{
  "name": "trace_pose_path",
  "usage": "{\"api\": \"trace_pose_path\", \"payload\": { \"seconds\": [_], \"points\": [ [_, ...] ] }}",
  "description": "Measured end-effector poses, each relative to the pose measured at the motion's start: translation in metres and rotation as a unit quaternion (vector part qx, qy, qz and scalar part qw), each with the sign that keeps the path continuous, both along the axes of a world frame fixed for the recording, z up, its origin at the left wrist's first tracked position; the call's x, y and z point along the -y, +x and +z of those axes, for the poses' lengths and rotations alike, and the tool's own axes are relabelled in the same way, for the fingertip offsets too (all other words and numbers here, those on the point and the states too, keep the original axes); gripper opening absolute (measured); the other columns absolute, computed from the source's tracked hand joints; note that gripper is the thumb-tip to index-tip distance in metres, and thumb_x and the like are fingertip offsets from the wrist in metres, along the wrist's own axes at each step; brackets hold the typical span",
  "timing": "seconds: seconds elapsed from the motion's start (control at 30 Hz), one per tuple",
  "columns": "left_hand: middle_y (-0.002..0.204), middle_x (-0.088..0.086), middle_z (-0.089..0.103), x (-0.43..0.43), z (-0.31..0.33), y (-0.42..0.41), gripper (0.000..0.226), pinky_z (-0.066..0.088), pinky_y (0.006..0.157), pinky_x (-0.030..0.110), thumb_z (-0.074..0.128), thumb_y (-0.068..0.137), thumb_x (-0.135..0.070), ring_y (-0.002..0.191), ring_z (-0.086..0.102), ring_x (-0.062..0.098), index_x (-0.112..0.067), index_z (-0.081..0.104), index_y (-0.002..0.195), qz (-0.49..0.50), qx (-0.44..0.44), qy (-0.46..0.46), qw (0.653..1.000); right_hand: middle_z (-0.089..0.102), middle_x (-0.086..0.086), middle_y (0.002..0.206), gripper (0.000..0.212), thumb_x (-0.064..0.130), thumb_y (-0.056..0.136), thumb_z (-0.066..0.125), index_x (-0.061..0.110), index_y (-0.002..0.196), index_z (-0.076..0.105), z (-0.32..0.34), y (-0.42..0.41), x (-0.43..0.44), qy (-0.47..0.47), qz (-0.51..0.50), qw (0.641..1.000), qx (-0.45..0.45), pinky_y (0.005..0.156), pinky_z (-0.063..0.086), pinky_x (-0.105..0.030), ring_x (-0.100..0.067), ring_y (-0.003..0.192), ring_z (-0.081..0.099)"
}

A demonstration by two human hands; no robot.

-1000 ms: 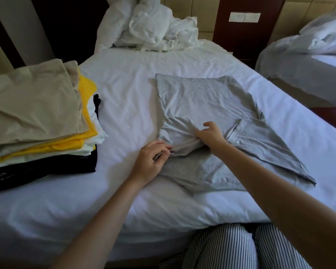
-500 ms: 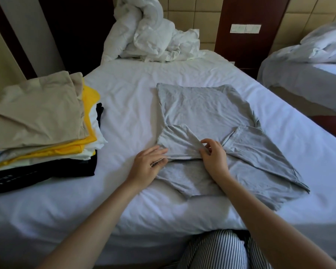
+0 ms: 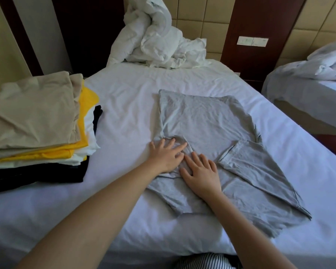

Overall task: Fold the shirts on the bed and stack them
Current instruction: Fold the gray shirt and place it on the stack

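A grey shirt (image 3: 206, 121) lies partly folded in the middle of the white bed (image 3: 124, 105), one sleeve folded in on the right. My left hand (image 3: 166, 154) lies flat with spread fingers on the shirt's left sleeve area. My right hand (image 3: 201, 172) presses flat on the cloth just beside it, the two hands nearly touching. A stack of folded shirts (image 3: 37, 121) stands at the left edge of the bed, beige on top, then yellow, white and black below.
A crumpled white duvet (image 3: 159, 41) is heaped at the head of the bed. A second bed (image 3: 308, 82) stands to the right across a narrow gap. My striped trousers (image 3: 204, 261) press against the near edge.
Both hands let go of the pinched left sleeve and now lie flat on it, smoothing the fold. The view has tilted slightly downward.
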State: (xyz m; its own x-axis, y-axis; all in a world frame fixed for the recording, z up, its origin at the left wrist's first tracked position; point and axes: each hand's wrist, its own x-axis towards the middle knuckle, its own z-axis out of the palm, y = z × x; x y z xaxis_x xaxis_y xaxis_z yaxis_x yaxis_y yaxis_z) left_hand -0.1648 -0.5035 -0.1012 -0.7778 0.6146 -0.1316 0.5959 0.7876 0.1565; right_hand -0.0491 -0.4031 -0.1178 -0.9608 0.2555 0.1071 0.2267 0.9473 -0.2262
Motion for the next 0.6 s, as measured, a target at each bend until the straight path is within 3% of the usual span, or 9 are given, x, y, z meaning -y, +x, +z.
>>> {"api": "trace_pose_path", "payload": {
  "seconds": [0.17, 0.43, 0.53, 0.6],
  "points": [
    [0.159, -0.01, -0.004, -0.002, -0.001, -0.001, 0.048, -0.002, 0.11, 0.063, 0.015, 0.097, -0.052, 0.146, -0.005, 0.026, -0.055, 0.0, 0.143, 0.017, -0.023, -0.018, 0.999, 0.005, 0.003, 0.158, 0.061, 0.056, 0.094, 0.018, 0.032, 0.15, 0.011, -0.001, -0.003, -0.001, 0.0, 0.008, 0.999, 0.031, 0.116, 0.002, -0.036, -0.018, 0.145, 0.0],
    [0.159, -0.005, 0.01, 0.026, -0.009, 0.039, 0.047, 0.004, 0.117, 0.045, 0.021, 0.1, -0.045, 0.145, 0.009, 0.024, -0.046, 0.015, 0.146, 0.001, -0.085, 0.039, 0.996, 0.001, 0.005, 0.158, 0.052, 0.044, 0.1, 0.02, 0.032, 0.149, 0.007, 0.004, 0.02, 0.005, -0.01, 0.015, 0.999, 0.03, 0.116, -0.003, -0.033, -0.016, 0.145, -0.003],
    [0.159, -0.004, 0.008, 0.048, -0.019, 0.07, 0.064, 0.001, 0.116, 0.041, -0.008, 0.085, -0.054, 0.145, 0.008, 0.021, -0.047, 0.008, 0.147, -0.044, -0.15, 0.017, 0.988, -0.001, 0.007, 0.158, 0.052, 0.043, 0.101, 0.019, 0.031, 0.15, 0.005, 0.005, 0.044, 0.007, 0.008, 0.038, 0.998, 0.039, 0.115, -0.004, -0.032, -0.017, 0.145, -0.004],
    [0.159, -0.008, 0.007, 0.063, -0.021, 0.085, 0.08, -0.001, 0.115, 0.038, -0.019, 0.07, -0.057, 0.146, 0.005, 0.017, -0.048, 0.005, 0.146, -0.075, -0.139, 0.022, 0.987, 0.001, 0.01, 0.157, 0.051, 0.044, 0.101, 0.02, 0.032, 0.149, 0.008, 0.006, 0.063, 0.004, 0.015, 0.07, 0.997, 0.042, 0.115, -0.005, -0.03, -0.015, 0.145, -0.003]
  ]
}}
